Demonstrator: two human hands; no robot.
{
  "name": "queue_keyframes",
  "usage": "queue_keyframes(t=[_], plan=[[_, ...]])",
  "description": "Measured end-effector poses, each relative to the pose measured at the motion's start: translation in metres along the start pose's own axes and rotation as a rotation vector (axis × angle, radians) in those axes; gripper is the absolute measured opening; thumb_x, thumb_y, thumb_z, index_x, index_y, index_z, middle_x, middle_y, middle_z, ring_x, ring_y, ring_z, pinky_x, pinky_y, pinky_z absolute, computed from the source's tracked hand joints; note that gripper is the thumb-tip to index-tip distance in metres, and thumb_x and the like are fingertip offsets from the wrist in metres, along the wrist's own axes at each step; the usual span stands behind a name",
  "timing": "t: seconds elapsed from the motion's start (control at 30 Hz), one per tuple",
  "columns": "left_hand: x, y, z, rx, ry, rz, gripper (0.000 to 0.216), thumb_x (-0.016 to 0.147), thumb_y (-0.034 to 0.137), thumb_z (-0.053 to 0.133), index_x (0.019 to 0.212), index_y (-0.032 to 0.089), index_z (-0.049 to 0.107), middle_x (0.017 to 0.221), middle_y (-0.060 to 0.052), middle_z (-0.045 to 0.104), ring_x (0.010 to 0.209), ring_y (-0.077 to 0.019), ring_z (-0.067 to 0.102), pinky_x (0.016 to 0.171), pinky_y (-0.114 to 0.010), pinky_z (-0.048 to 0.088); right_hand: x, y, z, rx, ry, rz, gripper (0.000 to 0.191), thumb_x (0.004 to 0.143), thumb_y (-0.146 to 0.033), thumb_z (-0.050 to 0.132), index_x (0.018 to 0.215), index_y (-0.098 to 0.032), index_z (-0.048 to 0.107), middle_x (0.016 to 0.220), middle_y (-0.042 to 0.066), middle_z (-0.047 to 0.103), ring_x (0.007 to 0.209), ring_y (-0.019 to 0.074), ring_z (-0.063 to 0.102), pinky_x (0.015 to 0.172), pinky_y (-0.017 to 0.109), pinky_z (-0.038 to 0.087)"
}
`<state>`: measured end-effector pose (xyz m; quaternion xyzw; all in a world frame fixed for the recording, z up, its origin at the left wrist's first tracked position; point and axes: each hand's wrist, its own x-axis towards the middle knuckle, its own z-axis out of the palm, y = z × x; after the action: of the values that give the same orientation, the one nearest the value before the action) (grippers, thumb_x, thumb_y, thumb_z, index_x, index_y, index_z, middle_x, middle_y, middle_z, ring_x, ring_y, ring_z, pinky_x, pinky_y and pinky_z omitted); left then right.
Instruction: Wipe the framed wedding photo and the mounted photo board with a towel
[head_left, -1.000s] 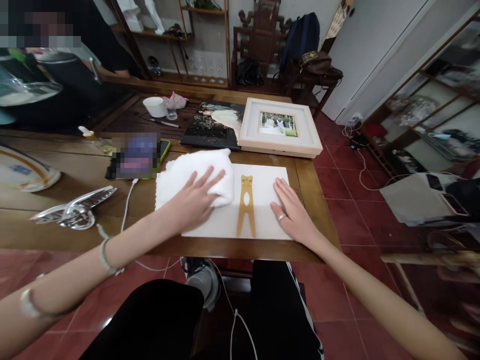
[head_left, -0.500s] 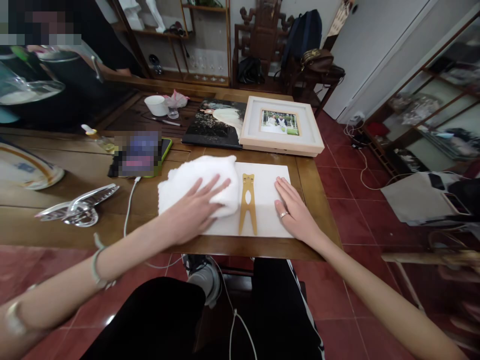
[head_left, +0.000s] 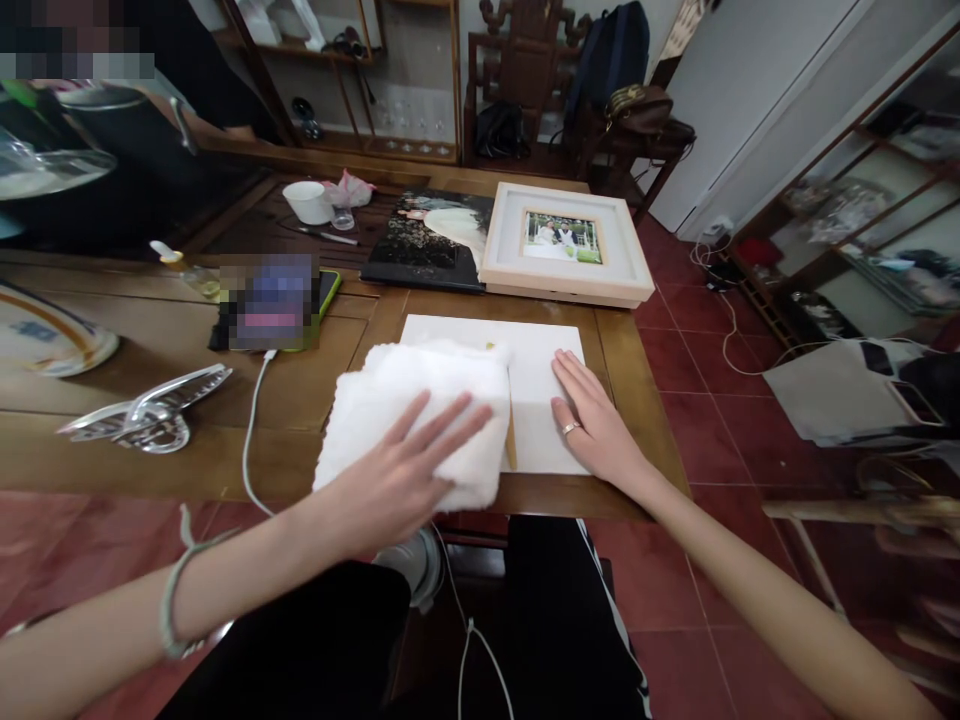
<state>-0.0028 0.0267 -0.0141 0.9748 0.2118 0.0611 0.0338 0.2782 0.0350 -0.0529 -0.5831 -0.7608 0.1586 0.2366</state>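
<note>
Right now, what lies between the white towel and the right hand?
In the head view, a strip of white board with the gold stand's edge peeking from under the towel, left of the right hand.

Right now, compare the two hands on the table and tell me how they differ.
The left hand lies on the white towel; the right hand lies flat on the bare white board. The left hand's fingers are spread; the right hand's are held close together. The right hand wears a ring; none shows on the left, whose wrist has a bracelet. Both are open, palm down, gripping nothing.
</note>
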Motion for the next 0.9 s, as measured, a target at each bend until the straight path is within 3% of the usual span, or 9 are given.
queue_keyframes(t=[0.1,0.17,0.23,0.37,0.47,0.57,0.7,0.9], plan=[[-0.010,0.017,-0.002,-0.012,-0.028,0.049,0.015,0.077,0.013,0.064,0.063,0.017,0.066,0.158,-0.007,0.023,0.145,-0.0371,0.016,0.118,-0.059,0.008,0.000,0.001,0.001,-0.011,-0.005,-0.001,0.055,0.098,-0.036,0.032,0.150,-0.019,0.028,0.158,0.007,0.028,0.147,0.0225,0.020,0.121,0.049,0.020],[-0.007,0.014,-0.003,-0.009,-0.045,0.031,0.011,0.078,0.014,0.065,0.068,0.018,0.068,0.158,-0.006,0.023,0.145,-0.0352,0.015,0.118,-0.058,0.010,0.000,0.001,0.001,-0.016,-0.008,0.002,0.056,0.098,-0.036,0.032,0.150,-0.018,0.028,0.158,0.008,0.027,0.147,0.0223,0.020,0.121,0.048,0.020],[0.003,-0.001,-0.003,-0.005,-0.060,-0.005,0.007,0.080,0.016,0.064,0.081,0.019,0.070,0.158,-0.006,0.023,0.146,-0.0323,0.014,0.118,-0.056,0.014,0.000,0.001,0.001,-0.013,-0.005,0.000,0.055,0.098,-0.036,0.032,0.151,-0.020,0.027,0.158,0.006,0.027,0.147,0.0224,0.020,0.121,0.049,0.020],[0.037,-0.046,-0.005,0.025,-0.109,-0.046,0.025,0.086,0.015,0.056,0.109,0.017,0.066,0.158,-0.012,0.020,0.147,-0.0295,0.011,0.116,-0.055,0.020,0.000,0.000,0.000,-0.014,-0.005,-0.002,0.056,0.098,-0.037,0.033,0.151,-0.020,0.027,0.158,0.007,0.028,0.147,0.0229,0.021,0.121,0.050,0.020],[0.062,-0.076,-0.006,0.065,-0.133,-0.090,0.033,0.089,0.012,0.048,0.119,0.012,0.060,0.157,-0.017,0.020,0.146,-0.0304,0.012,0.114,-0.056,0.022,0.000,-0.001,-0.001,-0.024,-0.013,0.011,0.056,0.098,-0.037,0.032,0.150,-0.016,0.030,0.157,0.010,0.029,0.147,0.0222,0.021,0.121,0.048,0.020],[0.073,-0.090,-0.007,0.083,-0.132,-0.115,0.035,0.090,0.011,0.044,0.123,0.008,0.056,0.156,-0.019,0.020,0.146,-0.0301,0.012,0.114,-0.055,0.023,0.000,-0.001,-0.001,-0.020,-0.010,0.013,0.056,0.098,-0.036,0.032,0.150,-0.016,0.030,0.157,0.009,0.028,0.147,0.0212,0.020,0.121,0.048,0.021],[0.057,-0.075,-0.007,0.030,-0.120,-0.086,0.030,0.090,0.012,0.047,0.116,0.009,0.061,0.157,-0.019,0.017,0.146,-0.0297,0.009,0.115,-0.054,0.023,0.000,0.000,0.000,-0.010,-0.001,-0.004,0.055,0.098,-0.036,0.033,0.150,-0.019,0.028,0.157,0.007,0.028,0.147,0.0214,0.020,0.121,0.049,0.021],[0.002,-0.007,-0.010,-0.062,-0.096,0.044,0.011,0.084,0.015,0.061,0.081,0.018,0.071,0.158,-0.008,0.018,0.146,-0.0295,0.012,0.119,-0.055,0.013,-0.002,-0.001,-0.001,-0.015,-0.012,-0.019,0.055,0.097,-0.034,0.034,0.150,-0.021,0.028,0.157,0.006,0.029,0.147,0.0217,0.022,0.120,0.049,0.022]])
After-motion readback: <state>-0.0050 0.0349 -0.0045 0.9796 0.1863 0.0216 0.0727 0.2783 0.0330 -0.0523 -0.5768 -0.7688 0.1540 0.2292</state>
